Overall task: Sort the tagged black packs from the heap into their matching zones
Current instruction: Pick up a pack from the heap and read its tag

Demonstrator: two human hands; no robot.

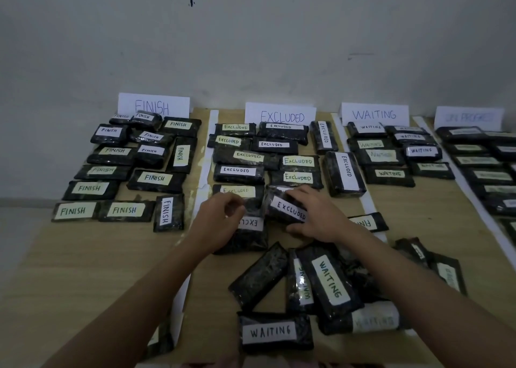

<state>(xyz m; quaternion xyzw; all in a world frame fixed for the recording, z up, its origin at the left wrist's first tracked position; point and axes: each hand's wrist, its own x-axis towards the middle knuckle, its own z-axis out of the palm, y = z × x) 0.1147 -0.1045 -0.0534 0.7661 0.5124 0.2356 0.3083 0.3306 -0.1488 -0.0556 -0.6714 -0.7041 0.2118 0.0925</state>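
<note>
At the bottom middle of the frame a small heap (310, 298) of black packs waits on the wooden table (83, 270). I can read WAITING on four of them. One pack there shows no tag.

Just above the heap are both hands. The right hand (315, 217) curls its fingers over a pack marked EXCLUDED (287, 210), which sits tilted at the near edge of the middle zone. The left hand (220, 222) has bent fingers pinching the top of an upside-down EXCLUDED pack (248, 233).

A stray FINISH pack (368, 222) lies to the right, in the wrong spot.

Farther back, under the paper signs, the FINISH zone (134, 166) on the left, the EXCLUDED zone (279, 155) and the WAITING zone (391, 152) are full of packs. A fourth zone at the right edge is too blurry to read.

I think most of the job is done.
</note>
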